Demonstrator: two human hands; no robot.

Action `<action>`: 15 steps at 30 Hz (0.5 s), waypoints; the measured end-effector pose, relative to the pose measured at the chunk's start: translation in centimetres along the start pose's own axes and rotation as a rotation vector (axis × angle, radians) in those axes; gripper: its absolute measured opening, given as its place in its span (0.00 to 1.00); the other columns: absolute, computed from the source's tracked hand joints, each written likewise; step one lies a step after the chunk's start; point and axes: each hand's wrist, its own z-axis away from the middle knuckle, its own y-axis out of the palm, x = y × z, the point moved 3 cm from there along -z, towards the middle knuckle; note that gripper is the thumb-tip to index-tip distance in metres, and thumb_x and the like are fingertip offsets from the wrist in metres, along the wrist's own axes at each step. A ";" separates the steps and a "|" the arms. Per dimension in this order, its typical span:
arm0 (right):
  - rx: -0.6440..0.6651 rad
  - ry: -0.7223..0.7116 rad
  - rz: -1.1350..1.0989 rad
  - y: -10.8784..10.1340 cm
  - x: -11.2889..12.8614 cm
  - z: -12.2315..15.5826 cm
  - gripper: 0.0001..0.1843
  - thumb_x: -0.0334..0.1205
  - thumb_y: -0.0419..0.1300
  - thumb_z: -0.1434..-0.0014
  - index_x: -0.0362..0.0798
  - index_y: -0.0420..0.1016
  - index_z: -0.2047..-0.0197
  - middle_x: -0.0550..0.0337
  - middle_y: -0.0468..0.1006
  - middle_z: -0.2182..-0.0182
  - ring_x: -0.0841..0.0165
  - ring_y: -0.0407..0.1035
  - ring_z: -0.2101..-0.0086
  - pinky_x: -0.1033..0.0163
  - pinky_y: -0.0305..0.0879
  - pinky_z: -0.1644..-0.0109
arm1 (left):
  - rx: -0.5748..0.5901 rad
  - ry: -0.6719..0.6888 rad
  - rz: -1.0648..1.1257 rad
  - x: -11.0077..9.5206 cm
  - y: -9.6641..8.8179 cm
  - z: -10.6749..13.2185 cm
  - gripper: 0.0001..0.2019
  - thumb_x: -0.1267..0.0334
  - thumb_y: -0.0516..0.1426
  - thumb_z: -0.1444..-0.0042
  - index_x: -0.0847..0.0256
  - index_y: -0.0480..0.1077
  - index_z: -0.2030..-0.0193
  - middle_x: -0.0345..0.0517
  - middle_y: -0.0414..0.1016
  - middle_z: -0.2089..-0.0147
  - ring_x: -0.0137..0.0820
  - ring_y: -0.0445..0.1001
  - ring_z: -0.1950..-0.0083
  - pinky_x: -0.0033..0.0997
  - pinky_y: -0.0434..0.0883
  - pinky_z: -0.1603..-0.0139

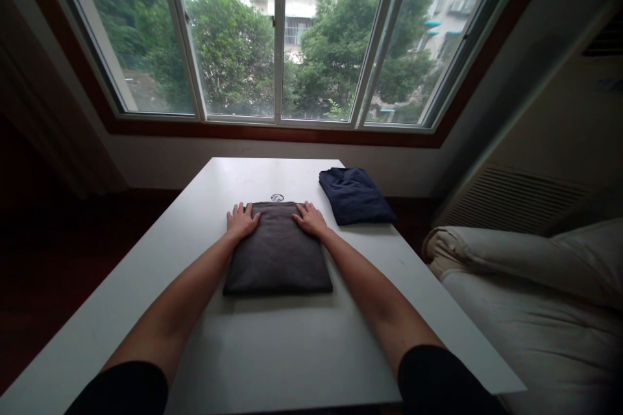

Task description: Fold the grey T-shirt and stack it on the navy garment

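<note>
A dark grey-brown folded garment point(280, 256) lies flat in the middle of the white table point(272, 350). On its far left corner rests my left hand point(243, 220), fingers spread and palm down. My right hand point(310, 218) lies the same way on the far right corner, with its fingers apart. Both hands touch the cloth from above without gripping it. Exactly what kind of garment it is cannot be made out from the fold.
A folded navy blue garment point(357, 198) sits at the table's far right edge. Just beyond the grey-brown cloth is a small dark round mark point(277, 197) on the tabletop. A pale sofa point(530, 292) stands to the right, and a wide window point(277, 45) is ahead.
</note>
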 end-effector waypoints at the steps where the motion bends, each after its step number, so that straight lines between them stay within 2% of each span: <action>1: -0.006 0.003 0.003 -0.3 -0.4 0.2 0.38 0.62 0.45 0.27 0.51 0.51 0.23 0.47 0.41 0.23 0.54 0.36 0.26 0.47 0.40 0.26 | -0.020 0.015 -0.013 0.2 -0.3 0.6 0.37 0.39 0.42 0.31 0.60 0.52 0.22 0.62 0.46 0.21 0.56 0.43 0.21 0.64 0.49 0.27; 5: -0.090 -0.066 0.054 -1.7 -1.0 2.0 0.35 0.56 0.50 0.27 0.47 0.56 0.24 0.43 0.47 0.25 0.53 0.40 0.26 0.48 0.42 0.26 | -0.064 0.175 -0.047 -0.1 -2.1 3.3 0.33 0.45 0.49 0.31 0.62 0.58 0.25 0.63 0.48 0.21 0.54 0.47 0.22 0.60 0.51 0.27; 9: -0.106 -0.266 0.070 -1.7 1.4 5.8 0.36 0.57 0.51 0.28 0.47 0.58 0.25 0.44 0.50 0.25 0.52 0.44 0.27 0.46 0.44 0.26 | -0.063 0.482 0.015 -2.3 -3.3 7.8 0.30 0.47 0.53 0.31 0.60 0.64 0.28 0.58 0.53 0.22 0.50 0.50 0.22 0.56 0.51 0.25; 12: -0.029 -0.365 0.060 -0.7 3.6 9.7 0.40 0.63 0.50 0.29 0.48 0.56 0.24 0.43 0.50 0.25 0.49 0.44 0.27 0.43 0.46 0.26 | 0.009 0.710 0.064 -4.1 -3.2 12.1 0.28 0.50 0.53 0.30 0.53 0.62 0.27 0.51 0.51 0.21 0.47 0.48 0.21 0.56 0.49 0.23; 15: 0.037 -0.421 0.070 0.2 4.3 13.3 0.44 0.67 0.51 0.32 0.50 0.54 0.23 0.44 0.48 0.25 0.48 0.42 0.27 0.41 0.42 0.25 | 0.092 0.844 0.068 -4.4 -3.0 15.6 0.29 0.52 0.49 0.27 0.49 0.53 0.22 0.46 0.48 0.20 0.43 0.47 0.21 0.55 0.47 0.22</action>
